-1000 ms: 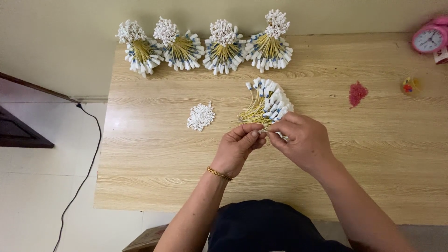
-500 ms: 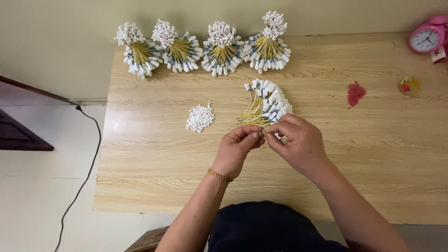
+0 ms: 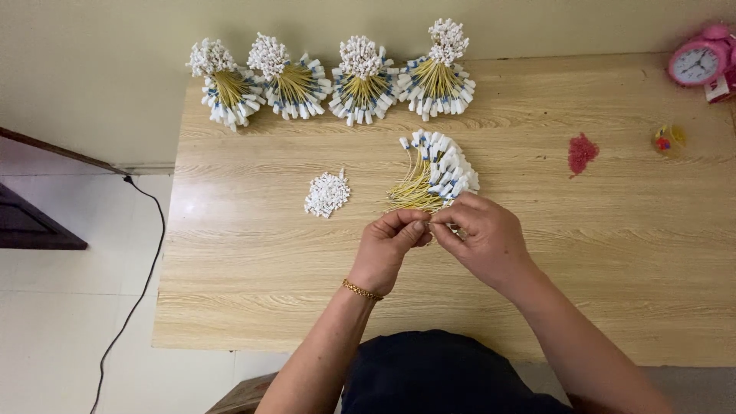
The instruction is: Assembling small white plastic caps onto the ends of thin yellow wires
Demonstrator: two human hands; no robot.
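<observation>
1. Your left hand (image 3: 389, 247) sits near the middle of the wooden table (image 3: 230, 253), fingers curled, with thumb and forefinger pressed together on something tiny at the tips; it is too small to tell what.
2. Your right hand (image 3: 481, 239) meets it from the 3 o'clock side, fingertips pinched against the left ones, so the two hands touch.
3. The loose fan of yellow wires with white-and-blue tags (image 3: 437, 172) lies just at 12 o'clock of your hands, its yellow ends almost touching your fingertips.
4. A small heap of white bits (image 3: 327, 193) rests at 10 o'clock of your left hand, near but apart.
5. Four finished bundles (image 3: 360, 77) stand in a row along the far edge, at 12 o'clock.
6. A pink alarm clock (image 3: 699, 61) sits at 2 o'clock in the far corner, with a red patch (image 3: 582, 152) and a small clear trinket (image 3: 667, 140) nearer you.
</observation>
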